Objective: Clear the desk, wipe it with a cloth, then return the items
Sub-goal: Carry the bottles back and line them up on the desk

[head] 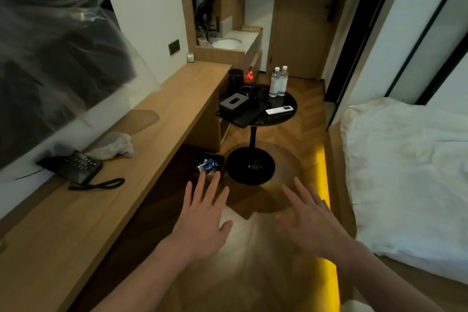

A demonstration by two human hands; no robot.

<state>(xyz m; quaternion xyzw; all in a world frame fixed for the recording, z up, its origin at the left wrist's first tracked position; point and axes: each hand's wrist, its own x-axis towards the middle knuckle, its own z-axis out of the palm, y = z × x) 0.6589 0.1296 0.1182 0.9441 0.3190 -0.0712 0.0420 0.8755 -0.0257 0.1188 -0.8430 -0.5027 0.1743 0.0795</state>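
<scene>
Wooden desk [157,119] bears cloth [115,147] beside telephone [73,166].

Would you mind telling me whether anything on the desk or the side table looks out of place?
A crumpled cloth lies loose on the desk beside the phone. On the round table, a black tray juts over the near edge.

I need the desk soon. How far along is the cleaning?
Mostly cleared: tissue box, bottles and remote sit on the round table. A phone and cloth remain on the desk. Both hands are open and empty. I can't tell if wiping happened; returning items remains.
</scene>
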